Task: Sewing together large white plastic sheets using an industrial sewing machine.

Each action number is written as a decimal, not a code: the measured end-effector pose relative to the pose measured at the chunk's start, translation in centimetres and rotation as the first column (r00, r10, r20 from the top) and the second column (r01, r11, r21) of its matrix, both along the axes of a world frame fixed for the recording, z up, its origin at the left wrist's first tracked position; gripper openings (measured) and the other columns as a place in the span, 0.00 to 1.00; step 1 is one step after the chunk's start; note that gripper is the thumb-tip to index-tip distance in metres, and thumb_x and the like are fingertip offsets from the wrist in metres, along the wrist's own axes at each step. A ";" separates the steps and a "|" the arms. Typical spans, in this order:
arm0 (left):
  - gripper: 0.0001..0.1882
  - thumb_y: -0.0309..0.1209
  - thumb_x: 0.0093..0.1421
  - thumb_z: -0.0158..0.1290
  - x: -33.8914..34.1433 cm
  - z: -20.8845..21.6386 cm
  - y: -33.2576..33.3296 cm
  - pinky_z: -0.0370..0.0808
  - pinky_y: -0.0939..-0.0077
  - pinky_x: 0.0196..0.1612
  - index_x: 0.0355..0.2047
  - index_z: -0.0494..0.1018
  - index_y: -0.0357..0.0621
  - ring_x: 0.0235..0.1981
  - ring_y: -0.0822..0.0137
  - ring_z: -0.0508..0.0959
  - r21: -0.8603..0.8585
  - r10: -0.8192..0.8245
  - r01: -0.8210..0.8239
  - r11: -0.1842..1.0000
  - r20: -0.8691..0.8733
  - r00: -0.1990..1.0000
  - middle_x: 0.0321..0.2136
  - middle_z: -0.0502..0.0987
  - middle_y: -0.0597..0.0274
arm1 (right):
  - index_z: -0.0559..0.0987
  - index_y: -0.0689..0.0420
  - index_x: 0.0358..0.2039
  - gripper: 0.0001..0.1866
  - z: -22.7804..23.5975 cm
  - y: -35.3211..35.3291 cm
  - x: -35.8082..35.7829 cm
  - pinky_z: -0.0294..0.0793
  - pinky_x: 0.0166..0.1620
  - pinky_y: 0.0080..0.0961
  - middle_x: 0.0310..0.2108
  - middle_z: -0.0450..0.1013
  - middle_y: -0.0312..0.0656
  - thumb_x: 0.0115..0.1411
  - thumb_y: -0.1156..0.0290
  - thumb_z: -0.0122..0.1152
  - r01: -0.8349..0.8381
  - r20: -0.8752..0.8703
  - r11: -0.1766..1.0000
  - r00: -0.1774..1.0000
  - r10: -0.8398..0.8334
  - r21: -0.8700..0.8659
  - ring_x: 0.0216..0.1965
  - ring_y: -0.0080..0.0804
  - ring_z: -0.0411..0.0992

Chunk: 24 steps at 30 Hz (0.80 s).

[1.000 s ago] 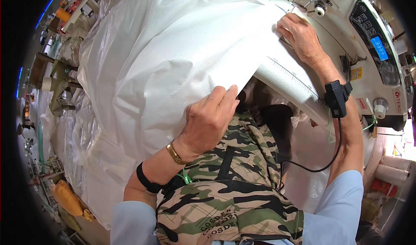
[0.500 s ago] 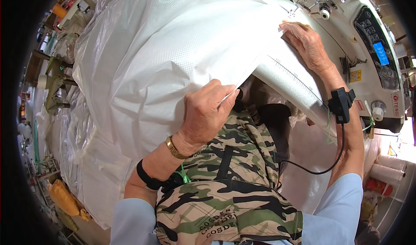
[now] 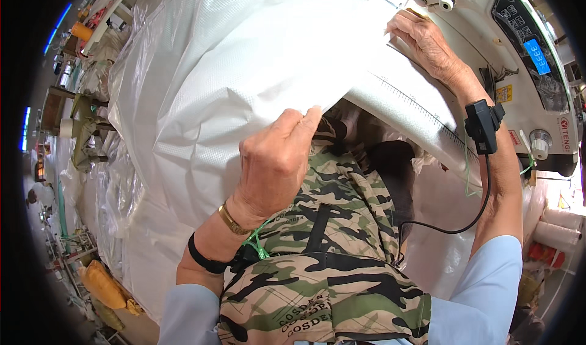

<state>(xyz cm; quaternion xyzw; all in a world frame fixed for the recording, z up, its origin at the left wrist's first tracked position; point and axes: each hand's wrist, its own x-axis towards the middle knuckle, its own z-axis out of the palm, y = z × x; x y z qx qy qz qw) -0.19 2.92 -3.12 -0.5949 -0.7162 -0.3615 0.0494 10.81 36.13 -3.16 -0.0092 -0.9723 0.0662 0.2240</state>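
Observation:
A large white textured plastic sheet spreads in loose folds across the left and middle of the view. My left hand is closed, with thumb and forefinger pinching the sheet's near edge. Up at the right, my right hand has its fingers curled together at the sheet's far right edge, beside the sewing machine; its fingertips are partly hidden, and the sheet's edge appears to be between them. Beneath the right hand lies the pale machine bed, marked with a ruler scale. The stretch of sheet edge between my hands runs diagonally over this bed.
A control panel with a lit blue display is on the machine, above a round knob. White thread rolls are at the right. On the left are a cluttered rack and a yellow-orange bundle. A camouflage apron covers my lap.
My left hand has shifted a little left, still pinching the sheet's edge. The right hand has moved slightly up and left, its fingers more curled. The whole view has shifted a little.

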 end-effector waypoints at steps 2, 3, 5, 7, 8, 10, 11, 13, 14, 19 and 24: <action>0.13 0.18 0.57 0.58 0.0 -0.1 -0.2 0.71 0.67 0.26 0.44 0.78 0.35 0.22 0.59 0.75 -0.028 -0.009 0.009 1.000 -0.006 1.000 0.26 0.74 0.56 | 0.74 0.55 0.37 0.04 0.3 0.0 -0.1 0.75 0.43 0.37 0.33 0.74 0.39 0.67 0.69 0.54 0.039 0.068 0.999 0.997 -0.039 0.008 0.38 0.38 0.73; 0.15 0.18 0.56 0.58 0.0 -0.2 -0.2 0.71 0.67 0.26 0.46 0.77 0.35 0.23 0.58 0.75 -0.059 -0.034 0.033 0.998 -0.009 0.999 0.26 0.74 0.55 | 0.74 0.55 0.37 0.04 0.3 0.0 -0.2 0.75 0.43 0.37 0.33 0.74 0.39 0.67 0.69 0.54 0.038 0.068 0.999 0.997 -0.038 0.006 0.38 0.38 0.73; 0.17 0.17 0.56 0.57 0.0 -0.2 -0.1 0.71 0.67 0.26 0.48 0.76 0.34 0.23 0.57 0.76 -0.090 -0.061 0.059 0.994 -0.011 0.998 0.26 0.73 0.54 | 0.72 0.53 0.38 0.03 0.3 -0.1 -0.2 0.74 0.42 0.37 0.33 0.73 0.39 0.67 0.69 0.54 0.029 0.044 0.998 0.999 -0.032 0.057 0.38 0.39 0.73; 0.19 0.17 0.56 0.56 -0.2 -0.1 0.3 0.71 0.65 0.27 0.49 0.75 0.33 0.23 0.54 0.76 -0.114 -0.100 0.103 0.988 0.029 0.995 0.26 0.73 0.52 | 0.71 0.53 0.39 0.03 0.3 -0.3 -0.3 0.74 0.42 0.38 0.33 0.73 0.40 0.67 0.69 0.54 0.052 0.063 0.997 0.996 -0.055 0.049 0.38 0.40 0.73; 0.19 0.17 0.56 0.56 -0.3 0.0 0.4 0.71 0.65 0.27 0.49 0.75 0.33 0.23 0.54 0.76 -0.113 -0.099 0.102 0.988 0.030 0.995 0.26 0.73 0.52 | 0.70 0.53 0.39 0.03 0.3 -0.4 -0.3 0.74 0.41 0.38 0.33 0.73 0.41 0.67 0.70 0.54 0.075 0.081 0.996 0.994 -0.078 0.044 0.38 0.41 0.73; 0.18 0.19 0.55 0.56 -0.4 0.2 0.7 0.73 0.64 0.30 0.48 0.74 0.31 0.25 0.52 0.77 -0.232 -0.198 0.220 0.947 0.116 0.973 0.27 0.75 0.48 | 0.70 0.54 0.39 0.04 0.4 -0.7 -0.4 0.74 0.42 0.39 0.33 0.73 0.42 0.67 0.71 0.54 0.073 0.068 0.996 0.995 -0.076 0.044 0.39 0.42 0.73; 0.18 0.19 0.55 0.56 -0.4 0.1 1.0 0.73 0.64 0.30 0.48 0.74 0.31 0.25 0.52 0.77 -0.226 -0.200 0.222 0.948 0.117 0.973 0.27 0.75 0.48 | 0.70 0.55 0.40 0.04 0.5 -0.8 -0.3 0.74 0.42 0.39 0.34 0.73 0.43 0.66 0.72 0.54 0.071 0.054 0.996 0.996 -0.073 0.044 0.39 0.43 0.73; 0.18 0.21 0.55 0.55 -0.2 -0.1 1.7 0.75 0.62 0.34 0.48 0.74 0.31 0.29 0.48 0.79 -0.190 -0.311 0.373 0.908 0.290 0.905 0.30 0.78 0.45 | 0.69 0.56 0.39 0.05 0.0 -1.4 -0.7 0.74 0.43 0.40 0.35 0.73 0.44 0.66 0.72 0.54 0.089 0.019 0.996 0.996 -0.090 0.027 0.39 0.45 0.73; 0.18 0.21 0.55 0.55 0.2 -0.1 2.0 0.75 0.62 0.34 0.48 0.74 0.31 0.29 0.48 0.79 -0.183 -0.315 0.375 0.909 0.290 0.904 0.30 0.78 0.45 | 0.69 0.57 0.39 0.05 -0.1 -1.7 -0.7 0.74 0.44 0.41 0.35 0.73 0.45 0.65 0.73 0.55 0.104 -0.017 0.995 0.994 -0.104 0.004 0.40 0.46 0.73; 0.18 0.21 0.55 0.53 1.7 -0.3 2.8 0.77 0.60 0.40 0.47 0.74 0.31 0.35 0.45 0.80 -0.133 -0.397 0.487 0.863 0.418 0.817 0.35 0.79 0.41 | 0.72 0.64 0.45 0.21 -0.8 -3.7 0.5 0.73 0.50 0.41 0.41 0.72 0.54 0.59 0.63 0.67 0.446 -0.069 0.893 0.891 -0.450 -0.066 0.45 0.50 0.72; 0.18 0.20 0.56 0.54 1.2 -1.3 2.1 0.78 0.62 0.40 0.48 0.74 0.30 0.36 0.46 0.81 -0.111 -0.361 0.451 0.885 0.448 0.818 0.36 0.80 0.40 | 0.73 0.66 0.43 0.24 -0.7 -4.3 0.8 0.74 0.51 0.41 0.42 0.72 0.53 0.60 0.57 0.67 0.495 -0.005 0.859 0.866 -0.500 -0.130 0.46 0.47 0.72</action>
